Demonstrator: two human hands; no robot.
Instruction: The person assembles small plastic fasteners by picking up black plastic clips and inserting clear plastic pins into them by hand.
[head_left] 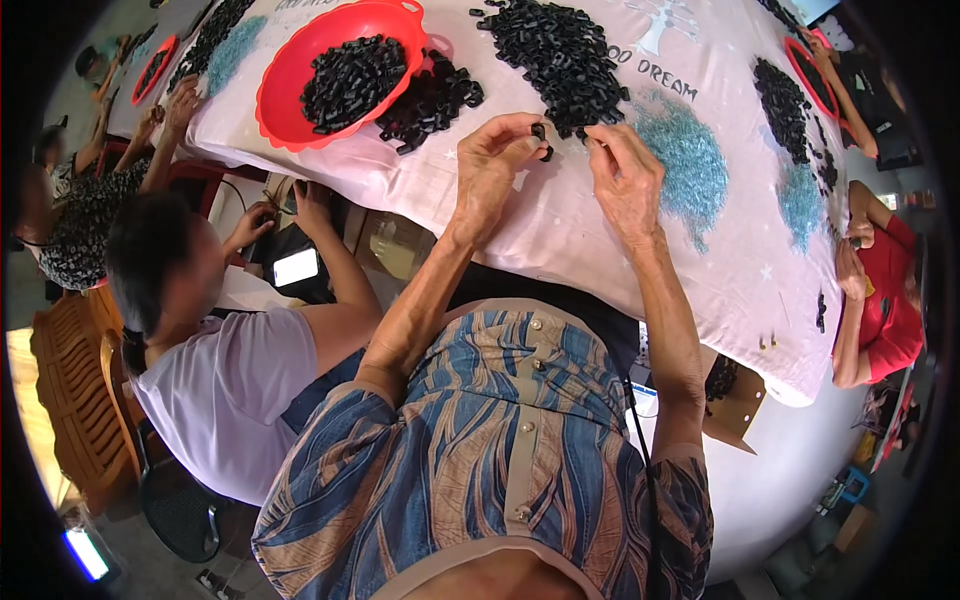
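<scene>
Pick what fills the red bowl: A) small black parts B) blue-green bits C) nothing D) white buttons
A: the red bowl holds a heap of small black parts; the blue-green bits lie loose on the pale cloth.

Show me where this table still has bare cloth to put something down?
Bare pink cloth lies between the wrists, below the left hand and right hand, and along the near edge right of the blue pile. Crowded around the red bowl and black piles.
</scene>
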